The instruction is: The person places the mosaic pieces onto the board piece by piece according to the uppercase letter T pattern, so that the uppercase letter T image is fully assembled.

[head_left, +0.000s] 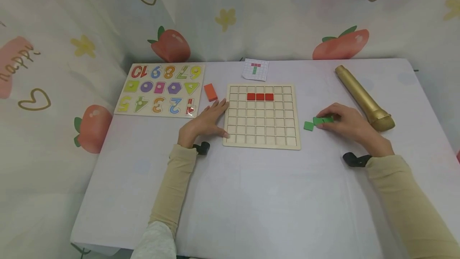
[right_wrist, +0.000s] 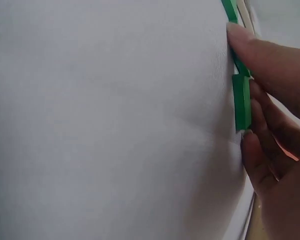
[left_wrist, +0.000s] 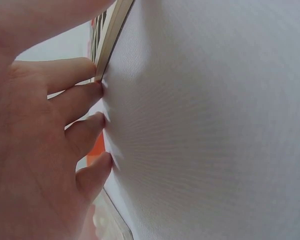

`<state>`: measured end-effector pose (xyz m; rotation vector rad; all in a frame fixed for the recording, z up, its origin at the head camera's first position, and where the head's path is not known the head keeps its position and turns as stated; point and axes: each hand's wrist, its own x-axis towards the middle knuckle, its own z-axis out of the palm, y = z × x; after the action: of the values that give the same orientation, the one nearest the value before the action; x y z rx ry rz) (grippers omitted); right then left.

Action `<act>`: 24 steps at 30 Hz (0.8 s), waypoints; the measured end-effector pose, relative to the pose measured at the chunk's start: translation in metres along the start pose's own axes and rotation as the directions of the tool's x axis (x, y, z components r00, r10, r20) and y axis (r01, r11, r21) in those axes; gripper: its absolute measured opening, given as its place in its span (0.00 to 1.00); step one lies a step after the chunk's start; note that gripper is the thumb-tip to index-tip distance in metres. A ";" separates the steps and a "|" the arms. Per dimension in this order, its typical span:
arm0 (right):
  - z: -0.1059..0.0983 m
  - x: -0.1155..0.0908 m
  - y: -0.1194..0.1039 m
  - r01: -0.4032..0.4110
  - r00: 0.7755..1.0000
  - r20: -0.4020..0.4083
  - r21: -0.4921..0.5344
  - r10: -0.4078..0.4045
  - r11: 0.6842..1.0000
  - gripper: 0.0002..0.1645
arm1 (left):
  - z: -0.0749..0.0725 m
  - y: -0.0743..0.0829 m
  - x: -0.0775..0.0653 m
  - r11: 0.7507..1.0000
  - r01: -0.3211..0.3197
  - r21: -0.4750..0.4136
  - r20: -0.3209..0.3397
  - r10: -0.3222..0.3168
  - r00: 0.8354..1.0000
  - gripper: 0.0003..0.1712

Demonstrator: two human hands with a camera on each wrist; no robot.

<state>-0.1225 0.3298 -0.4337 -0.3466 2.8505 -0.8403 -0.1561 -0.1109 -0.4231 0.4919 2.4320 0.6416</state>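
A wooden grid board lies flat on the table, with three red square tiles side by side in its second row. My left hand rests at the board's left edge, fingers spread and thumb at the lower left corner. In the left wrist view its fingertips touch the tabletop along that edge. Right of the board, my right hand pinches green tiles between thumb and fingers. Another green tile lies just left of them. The right wrist view shows a green tile below the thumb.
An orange-red block sits left of the board, beside a puzzle board of numbers and shapes. Behind the grid is a card with a red and green T pattern. A golden, microphone-shaped object lies beyond my right hand.
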 end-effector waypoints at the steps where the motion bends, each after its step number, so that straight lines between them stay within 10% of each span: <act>1: 0.000 0.001 -0.002 -0.010 1.000 -0.005 -0.003 0.010 1.000 0.18 | 0.000 0.000 0.000 1.000 -0.002 0.000 -0.001 0.002 1.000 0.65; 24: 0.007 0.026 -0.038 -0.037 0.998 -0.040 0.088 0.040 0.995 0.19 | 0.002 -0.002 0.002 1.000 -0.001 0.008 -0.009 0.001 1.000 0.66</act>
<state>-0.1389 0.2883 -0.4206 -0.2655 2.8374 -0.9721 -0.1567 -0.1104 -0.4265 0.4947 2.4440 0.6366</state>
